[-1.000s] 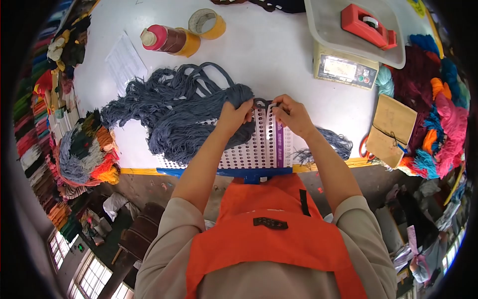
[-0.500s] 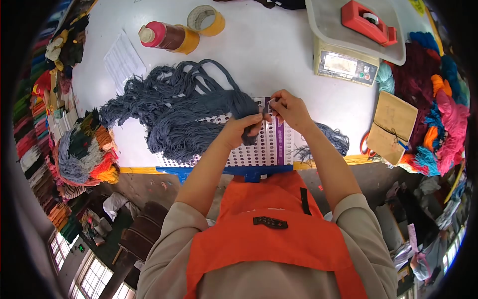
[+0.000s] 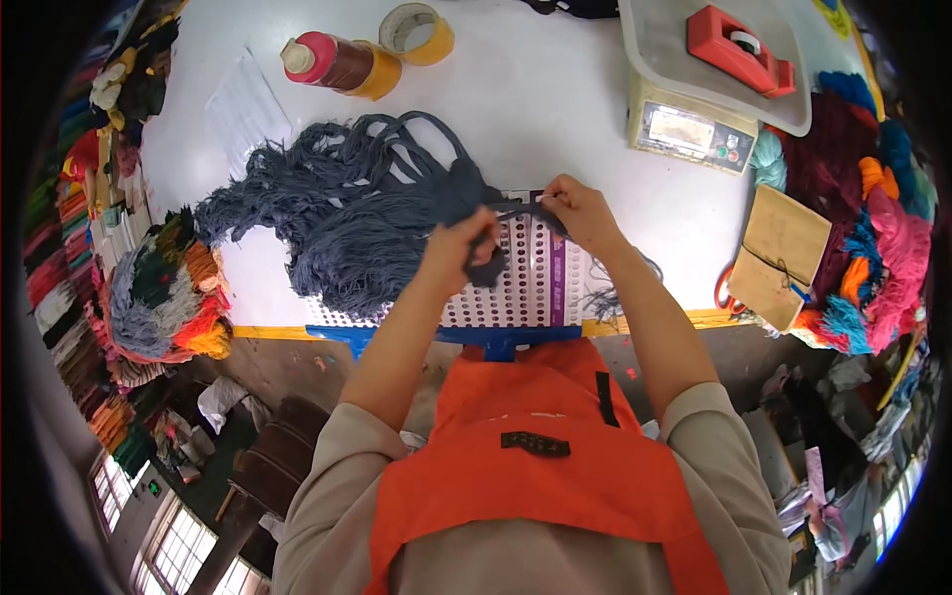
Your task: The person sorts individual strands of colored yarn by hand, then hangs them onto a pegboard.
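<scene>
A large bundle of grey-blue yarn (image 3: 367,228) spreads over the left half of a white perforated board with a purple strip (image 3: 560,283). My left hand (image 3: 458,250) is closed around the right end of the bundle, where dark loops hang by the fingers. Just right of it, my right hand (image 3: 579,210) pinches a length of the same yarn. That length runs between the two hands above the board. Loose yarn ends (image 3: 607,297) show below the right hand, partly hidden by the forearm.
Beyond the bundle are a yarn cone (image 3: 327,61), a tape roll (image 3: 416,38) and a paper sheet (image 3: 246,114). A scale (image 3: 689,134) carries a tray with a red tape dispenser (image 3: 739,50). Brown card (image 3: 778,253) and coloured yarns (image 3: 897,248) lie right; more yarn (image 3: 164,297) is left.
My left hand has moved left and slightly down, away from my right hand. A length of yarn is now drawn out between them. The loose ends at right have shifted.
</scene>
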{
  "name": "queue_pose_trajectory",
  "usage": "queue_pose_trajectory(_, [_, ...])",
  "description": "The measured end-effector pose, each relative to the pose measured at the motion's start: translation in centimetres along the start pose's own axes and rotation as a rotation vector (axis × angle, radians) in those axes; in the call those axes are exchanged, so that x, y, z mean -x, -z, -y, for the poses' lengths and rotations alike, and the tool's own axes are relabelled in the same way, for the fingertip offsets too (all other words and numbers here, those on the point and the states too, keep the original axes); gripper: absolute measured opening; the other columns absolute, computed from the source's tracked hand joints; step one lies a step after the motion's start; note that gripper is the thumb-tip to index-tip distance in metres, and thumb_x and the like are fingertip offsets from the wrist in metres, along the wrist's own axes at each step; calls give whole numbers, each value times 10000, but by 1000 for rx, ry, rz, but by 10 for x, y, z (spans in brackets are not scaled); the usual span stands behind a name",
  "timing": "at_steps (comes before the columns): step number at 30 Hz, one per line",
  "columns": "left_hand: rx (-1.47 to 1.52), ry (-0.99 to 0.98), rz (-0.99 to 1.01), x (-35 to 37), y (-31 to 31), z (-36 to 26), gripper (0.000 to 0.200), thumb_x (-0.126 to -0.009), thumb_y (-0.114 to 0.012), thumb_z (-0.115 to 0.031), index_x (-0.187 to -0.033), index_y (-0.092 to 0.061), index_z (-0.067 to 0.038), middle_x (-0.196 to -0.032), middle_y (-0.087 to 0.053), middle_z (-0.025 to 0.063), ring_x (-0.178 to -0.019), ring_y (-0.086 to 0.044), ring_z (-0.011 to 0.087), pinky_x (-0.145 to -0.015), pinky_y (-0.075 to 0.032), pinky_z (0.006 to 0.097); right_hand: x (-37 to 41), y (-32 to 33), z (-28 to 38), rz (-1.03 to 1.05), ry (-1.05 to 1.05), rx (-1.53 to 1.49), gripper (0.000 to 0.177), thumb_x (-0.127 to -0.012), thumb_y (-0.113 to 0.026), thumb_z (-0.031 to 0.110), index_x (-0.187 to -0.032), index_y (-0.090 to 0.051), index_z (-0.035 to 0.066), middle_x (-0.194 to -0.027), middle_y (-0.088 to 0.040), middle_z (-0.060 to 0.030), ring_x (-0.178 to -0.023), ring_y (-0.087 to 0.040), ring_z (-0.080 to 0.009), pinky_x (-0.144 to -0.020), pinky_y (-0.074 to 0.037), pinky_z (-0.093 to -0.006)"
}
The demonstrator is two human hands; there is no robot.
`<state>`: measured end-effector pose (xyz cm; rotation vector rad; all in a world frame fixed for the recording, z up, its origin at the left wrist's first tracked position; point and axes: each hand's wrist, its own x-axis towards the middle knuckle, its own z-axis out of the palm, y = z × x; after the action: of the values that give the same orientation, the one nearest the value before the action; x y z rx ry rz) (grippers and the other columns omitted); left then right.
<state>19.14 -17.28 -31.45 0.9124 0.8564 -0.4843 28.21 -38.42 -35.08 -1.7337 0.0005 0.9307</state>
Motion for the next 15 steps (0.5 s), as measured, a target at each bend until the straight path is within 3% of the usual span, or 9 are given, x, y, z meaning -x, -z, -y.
queue_pose_trajectory(1, [261, 62, 126, 5, 20, -7, 231, -988, -583, -276, -948, -613, -50, -825, -598, 50, -515, -432, 88, -444, -305, 222, -1, 0, 1, 19, -43, -87, 127, -951, -600, 150, -973, -593, 25, -679, -637, -74, -516, -584, -114, -522, -453, -272])
queue_pose_trajectory(4, [444, 8, 160, 41, 50, -40, 274, -1019, -515, -321, -879, -555, -89, -718, -478, -7, -480, -362, 54, -403, -277, 195, -1, 1, 5, 19, -61, -2, 131, -958, -591, 150, -964, -588, 19, -662, -628, -78, -507, -577, -116, -514, -451, -270])
queue_pose_trajectory(6, [431, -92, 23, 63, 73, -65, 299, -1035, -479, -329, -852, -538, -99, -701, -448, -14, -465, -342, 45, -385, -264, 197, -3, 1, 0, 28, -70, -35, 131, -958, -587, 147, -967, -587, 17, -668, -630, -78, -509, -579, -121, -513, -453, -271])
queue_pose_trajectory(8, [395, -143, -5, 78, 96, -93, 345, -1031, -479, -365, -843, -560, -87, -702, -462, -11, -454, -342, 44, -387, -248, 195, -3, 1, 1, 38, -74, -67, 130, -958, -583, 144, -970, -586, 15, -674, -632, -77, -512, -581, -126, -512, -455, -272])
queue_pose_trajectory(10, [368, -282, 114, 85, 125, -118, 348, -1039, -467, -350, -819, -548, -93, -701, -452, -9, -454, -334, 47, -384, -252, 204, -1, 2, 5, 54, -94, -113, 131, -959, -571, 142, -969, -585, 12, -678, -634, -73, -512, -581, -132, -512, -458, -271])
queue_pose_trajectory(11, [475, -284, 49, 91, 129, -136, 340, -1047, -452, -335, -822, -530, -93, -701, -451, -2, -464, -335, 49, -387, -259, 208, 0, 1, 6, 54, -93, -114, 131, -959, -571, 142, -969, -585, 12, -678, -634, -73, -512, -581, -132, -512, -458, -271])
queue_pose_trajectory(13, [441, -353, 66, 94, 143, -162, 315, -1046, -456, -323, -874, -540, -74, -697, -438, 0, -477, -336, 57, -405, -268, 201, 1, 1, 8, 52, -88, -71, 140, -959, -561, 151, -965, -586, 13, -682, -640, -73, -516, -584, -134, -513, -462, -277])
queue_pose_trajectory(15, [353, -461, -90, 86, 151, -173, 308, -1048, -452, -314, -993, -563, -31, -731, -489, 17, -483, -337, 69, -431, -283, 203, 2, 0, 10, 41, -80, -55, 146, -957, -563, 159, -970, -586, 15, -687, -645, -71, -517, -587, -135, -515, -462, -276])
